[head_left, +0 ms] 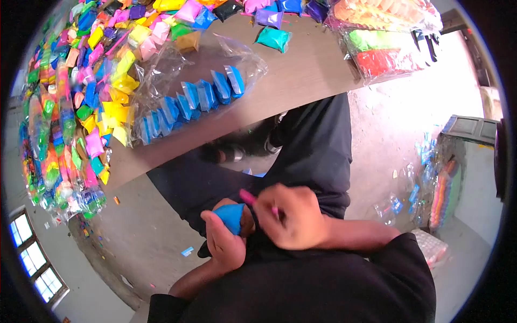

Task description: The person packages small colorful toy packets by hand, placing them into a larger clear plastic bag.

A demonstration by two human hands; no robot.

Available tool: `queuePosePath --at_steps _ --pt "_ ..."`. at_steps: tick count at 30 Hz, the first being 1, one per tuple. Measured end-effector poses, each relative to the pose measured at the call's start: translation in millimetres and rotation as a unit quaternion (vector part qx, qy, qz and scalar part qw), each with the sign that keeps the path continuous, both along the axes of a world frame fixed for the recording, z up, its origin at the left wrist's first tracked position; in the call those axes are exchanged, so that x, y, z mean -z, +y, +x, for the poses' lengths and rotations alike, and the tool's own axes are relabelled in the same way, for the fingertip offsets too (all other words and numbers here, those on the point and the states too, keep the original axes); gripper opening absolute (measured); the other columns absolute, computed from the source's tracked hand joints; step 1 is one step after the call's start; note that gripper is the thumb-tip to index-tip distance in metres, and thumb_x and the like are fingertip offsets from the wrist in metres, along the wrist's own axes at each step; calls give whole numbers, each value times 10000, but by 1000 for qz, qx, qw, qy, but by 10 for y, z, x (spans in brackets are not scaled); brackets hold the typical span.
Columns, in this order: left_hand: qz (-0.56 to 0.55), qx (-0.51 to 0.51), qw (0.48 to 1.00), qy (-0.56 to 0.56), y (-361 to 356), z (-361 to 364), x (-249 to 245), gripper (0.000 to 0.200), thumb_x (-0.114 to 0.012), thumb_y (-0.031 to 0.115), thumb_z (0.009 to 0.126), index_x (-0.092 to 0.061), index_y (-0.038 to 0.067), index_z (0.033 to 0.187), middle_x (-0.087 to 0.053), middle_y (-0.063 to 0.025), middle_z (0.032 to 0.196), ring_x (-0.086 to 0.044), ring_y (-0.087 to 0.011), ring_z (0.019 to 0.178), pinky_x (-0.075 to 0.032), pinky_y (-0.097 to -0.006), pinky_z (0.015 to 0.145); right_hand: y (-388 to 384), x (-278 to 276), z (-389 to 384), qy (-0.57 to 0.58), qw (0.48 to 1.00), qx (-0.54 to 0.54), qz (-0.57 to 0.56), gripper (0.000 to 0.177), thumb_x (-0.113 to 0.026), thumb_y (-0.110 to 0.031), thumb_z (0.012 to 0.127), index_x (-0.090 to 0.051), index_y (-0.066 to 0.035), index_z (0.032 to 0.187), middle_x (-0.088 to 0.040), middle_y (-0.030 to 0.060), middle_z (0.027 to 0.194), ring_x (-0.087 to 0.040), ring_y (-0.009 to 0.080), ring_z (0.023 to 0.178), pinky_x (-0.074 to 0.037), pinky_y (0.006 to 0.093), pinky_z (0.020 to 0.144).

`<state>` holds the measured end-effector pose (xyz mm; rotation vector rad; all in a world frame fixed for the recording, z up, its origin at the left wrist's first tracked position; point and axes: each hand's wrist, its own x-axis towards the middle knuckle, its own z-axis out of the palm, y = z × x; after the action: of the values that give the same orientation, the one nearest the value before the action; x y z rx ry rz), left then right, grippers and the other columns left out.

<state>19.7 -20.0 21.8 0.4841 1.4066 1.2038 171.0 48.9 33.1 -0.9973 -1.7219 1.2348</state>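
My left hand (225, 245) is closed around a small blue packet (230, 216), held above my lap. Close beside it on the right, my right hand (293, 218) is curled around a thin pink stick (247, 197), which could be a pen or a small tool. The right hand is blurred, and its fingers partly hide the stick. On the table (307, 81) in front of me, a clear plastic bag (239, 48) lies around a row of similar blue packets (196, 96).
A large heap of colourful small packets (116, 81) covers the table's left side. Bagged orange, green and red packs (385, 59) lie at its right end. Plastic scraps (396, 204) and a striped stack (442, 196) are on the floor at right. My legs (318, 145) are below the table edge.
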Motion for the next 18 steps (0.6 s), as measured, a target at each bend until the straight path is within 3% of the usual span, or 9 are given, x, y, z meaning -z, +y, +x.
queuePosePath --at_steps 3,4,5,7,9,11,12,15,18 --pt "-98 42 993 -47 42 -71 -153 688 -264 723 1034 -563 119 899 -548 -3 759 -553 -120 706 -452 -270 632 -27 32 -28 43 997 -51 42 108 -705 44 811 -655 -31 870 -633 124 663 -650 285 526 -498 354 478" --pt "-198 -151 966 -64 187 167 -237 687 -273 723 1032 -554 125 846 -545 4 739 -549 -126 692 -453 -268 632 17 157 -31 16 997 -48 56 106 -711 38 803 -656 -33 859 -624 116 657 -646 281 527 -497 358 480" --pt "-196 -149 967 -65 155 76 -158 687 -273 723 1032 -554 125 846 -545 4 739 -549 -126 692 -453 -268 632 53 225 -31 -13 996 -45 69 104 -717 32 795 -657 -34 847 -615 109 650 -641 276 528 -497 362 481" --pt "-75 48 909 -408 84 -180 14 655 -353 714 1024 -579 132 826 -556 3 700 -530 -137 591 -428 -278 549 79 169 -28 -59 997 12 49 91 -708 27 780 -659 -39 818 -607 105 648 -633 281 532 -501 377 491" --pt "-147 -12 922 -357 85 -54 -43 639 -408 713 1008 -581 145 773 -508 4 591 -468 -147 468 -371 -288 453 33 112 14 4 995 -60 81 76 -702 17 779 -667 -40 815 -607 112 657 -617 301 526 -501 385 497" --pt "-247 -126 947 -164 168 55 -86 631 -416 720 999 -577 163 750 -492 5 542 -413 -144 399 -304 -291 402 36 125 1 7 991 -88 105 62 -690 8 778 -669 -44 804 -602 108 652 -610 308 523 -499 392 494" --pt "-251 -73 937 -230 114 -58 -65 609 -421 702 1007 -581 176 744 -548 4 598 -484 -146 450 -357 -299 422 66 223 5 -6 992 -78 98 55 -689 1 781 -671 -45 806 -598 103 646 -612 297 524 -499 389 492" --pt "-170 41 924 -340 107 -137 -45 665 -319 672 1049 -546 125 745 -490 -28 582 -431 -157 445 -317 -298 446 112 251 42 -74 994 -29 72 51 -667 -13 771 -673 -42 812 -602 97 644 -630 283 547 -515 389 507" --pt "-262 -78 939 -210 235 56 -174 690 -295 670 1049 -533 110 724 -452 -41 533 -389 -165 419 -294 -309 442 26 103 74 -45 987 -132 76 59 -632 -89 797 -625 -83 855 -641 105 736 -676 326 668 -552 441 600"
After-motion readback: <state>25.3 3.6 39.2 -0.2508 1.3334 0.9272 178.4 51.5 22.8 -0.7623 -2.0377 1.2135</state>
